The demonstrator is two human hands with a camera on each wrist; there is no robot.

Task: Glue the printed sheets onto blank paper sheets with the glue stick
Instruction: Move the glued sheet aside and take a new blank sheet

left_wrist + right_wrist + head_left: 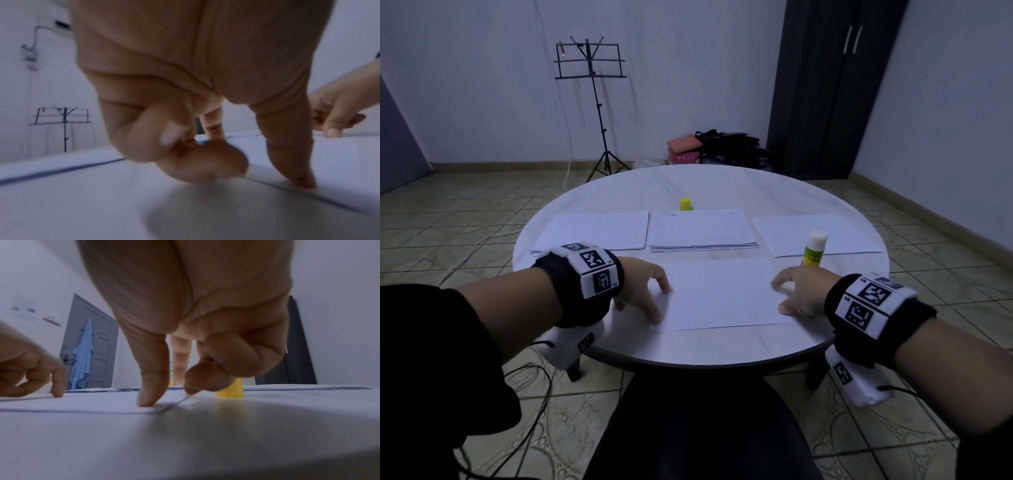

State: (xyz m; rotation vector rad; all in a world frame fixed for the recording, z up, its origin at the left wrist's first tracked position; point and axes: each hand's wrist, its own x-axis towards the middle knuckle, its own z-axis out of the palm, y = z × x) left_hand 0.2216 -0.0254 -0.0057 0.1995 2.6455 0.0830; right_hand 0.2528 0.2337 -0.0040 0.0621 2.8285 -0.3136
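A person sits at a round white tabletop. A sheet lies flat by the near edge. The left hand and right hand press its two side edges with fingertips, fingers bent, each grip clamped on nothing. The uncapped glue stick stands just beyond the right hand; its yellow cap stands toward the far edge. A careless right-hand lift could knock the stick over, and uneven pressing might skew the sheet.
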